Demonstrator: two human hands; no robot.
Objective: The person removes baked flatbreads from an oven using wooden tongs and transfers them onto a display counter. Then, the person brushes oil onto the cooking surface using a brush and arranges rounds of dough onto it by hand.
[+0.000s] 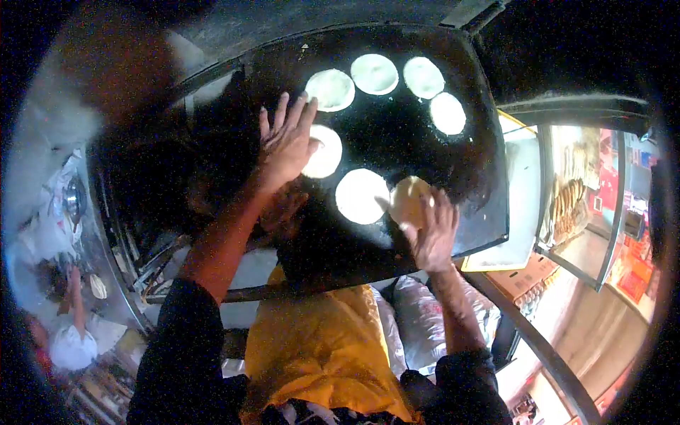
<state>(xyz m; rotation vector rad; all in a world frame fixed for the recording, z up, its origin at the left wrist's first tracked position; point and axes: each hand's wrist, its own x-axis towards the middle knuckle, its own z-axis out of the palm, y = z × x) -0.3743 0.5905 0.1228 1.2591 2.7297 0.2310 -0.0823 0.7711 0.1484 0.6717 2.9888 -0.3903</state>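
My left hand [287, 145] is spread flat, its thumb side over the left edge of a pale round flatbread [326, 152] on the dark griddle [382, 134]. On the near right part of the griddle, my right hand [433, 230] rests its spread fingers and thumb at the edge of a browned flatbread [407, 198]. Just left of that one lies another pale flatbread [361, 196], almost touching it. Farther back, several pale rounds form an arc, among them a flatbread [374, 74] at the far middle and a flatbread [448, 113] at the right.
A metal rail [333, 283] runs along the griddle's near side, by my yellow apron [312, 347]. Filled plastic sacks [439, 319] stand below it. At the right is a glass-sided case [574, 191] with browned food. Another person's arm [76, 301] shows at the far left.
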